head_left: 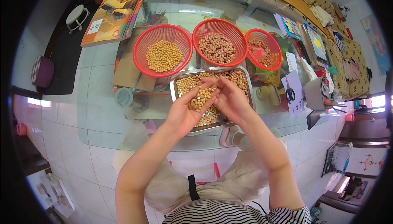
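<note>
My left hand (pixel 186 109) is cupped over a metal tray (pixel 200 130) with a small heap of yellow soybeans (pixel 201 99) in its palm. Close against it, my right hand (pixel 232 100) has bent fingers that meet the left fingertips; anything between them is hidden. Below both hands the tray holds more soybeans, with pinkish speckled beans (pixel 239 78) toward its right side. Behind it stand three red plastic baskets: the left basket (pixel 139 56) contains soybeans, the middle basket (pixel 241 40) speckled beans, and the smaller right basket (pixel 276 46) brownish beans or nuts.
A glass-topped table (pixel 102 117) carries everything. Stacked books (pixel 110 15) lie at the far left, a glass jar (pixel 129 98) left of the tray. To the right are black scissors (pixel 290 94) on purple paper, a small jar (pixel 264 92) and more books (pixel 315 40).
</note>
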`<state>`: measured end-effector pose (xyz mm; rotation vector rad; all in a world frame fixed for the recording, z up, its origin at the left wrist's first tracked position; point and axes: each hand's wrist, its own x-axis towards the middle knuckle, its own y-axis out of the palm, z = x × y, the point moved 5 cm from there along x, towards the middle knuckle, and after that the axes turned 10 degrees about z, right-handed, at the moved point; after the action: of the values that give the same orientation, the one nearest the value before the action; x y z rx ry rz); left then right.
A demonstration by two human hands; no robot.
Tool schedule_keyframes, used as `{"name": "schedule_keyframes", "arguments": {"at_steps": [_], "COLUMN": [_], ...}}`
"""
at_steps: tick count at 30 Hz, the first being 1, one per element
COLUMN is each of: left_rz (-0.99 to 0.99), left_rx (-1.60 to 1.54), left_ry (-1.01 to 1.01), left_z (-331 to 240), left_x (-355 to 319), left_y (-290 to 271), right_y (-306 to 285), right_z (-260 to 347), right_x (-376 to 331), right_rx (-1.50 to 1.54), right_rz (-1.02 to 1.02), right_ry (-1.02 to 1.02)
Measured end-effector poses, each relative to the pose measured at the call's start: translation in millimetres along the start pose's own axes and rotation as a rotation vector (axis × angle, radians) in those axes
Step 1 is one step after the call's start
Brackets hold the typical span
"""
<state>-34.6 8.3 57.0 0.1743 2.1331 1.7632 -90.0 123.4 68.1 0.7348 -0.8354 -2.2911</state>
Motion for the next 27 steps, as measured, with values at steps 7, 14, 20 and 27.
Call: {"name": "schedule_keyframes", "arguments": {"at_steps": [7,14,20,27], "left_rz": [0.004,0.033,0.024,0.031], "left_rx": [0.078,0.106,0.128,0.124], "left_ry": [0.012,-0.005,-0.001,-0.009], "left_z": [-1.6,-1.5,-2.6,-1.8], "left_x": [-2.3,-3.5,-5.2,-4.9], "left_y": [5.1,7.7,7.7,7.2], "right_y": [-15.1,-24.8,-17.7,-19.5], "right_z": [-10.4,-14.1,-14.4,-14.9], "right_x": [3.7,5.3,4.4,4.3], "right_rx": [0.192,0.341,0.280,0.262], "right_rz": [-0.004,0.162,-0.005,-0.011], "right_ry": [0.004,-0.006,0.003,0.003]}}
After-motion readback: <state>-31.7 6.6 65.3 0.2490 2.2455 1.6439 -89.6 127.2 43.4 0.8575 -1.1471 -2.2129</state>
